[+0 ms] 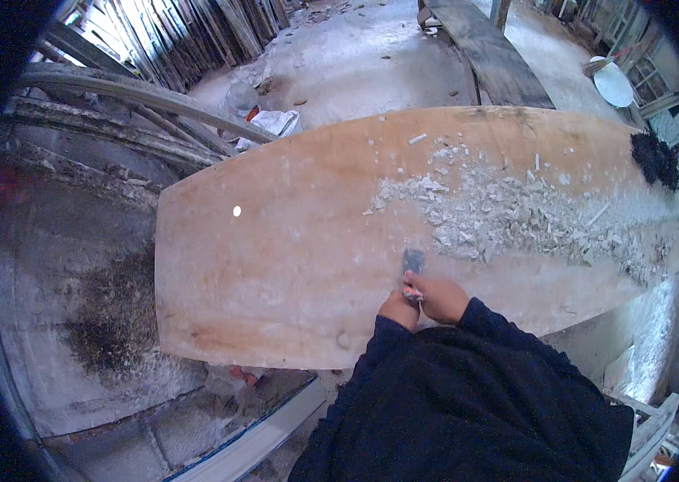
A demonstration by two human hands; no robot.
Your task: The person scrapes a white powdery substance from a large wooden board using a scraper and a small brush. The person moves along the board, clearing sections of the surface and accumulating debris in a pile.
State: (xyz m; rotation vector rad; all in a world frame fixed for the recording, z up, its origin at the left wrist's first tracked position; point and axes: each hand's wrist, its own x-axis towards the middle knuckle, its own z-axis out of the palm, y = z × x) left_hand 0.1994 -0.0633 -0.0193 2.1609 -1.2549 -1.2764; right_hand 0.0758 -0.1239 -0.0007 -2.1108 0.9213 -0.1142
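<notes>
A scraper (pixel 413 261) with a flat grey blade points away from me over the pale wooden board (pixel 275 265). My right hand (pixel 442 299) is closed on its reddish handle, thumb lying along the top. Pressed close beside it, my left hand (pixel 400 309) is curled at the handle's lower end; its fingers are partly hidden. Both hands are near the board's front edge. Ahead and to the right lies a wide heap of whitish flakes and crumbs (pixel 508 217), apart from the blade.
At the board's right end sits a black bristly clump (pixel 655 159). Long timbers (pixel 106 132) lean at the left, beside a white bag (pixel 275 122) on the dusty floor. A dark plank (pixel 488 48) stands beyond the board. A white round object (pixel 613 84) is at the far right.
</notes>
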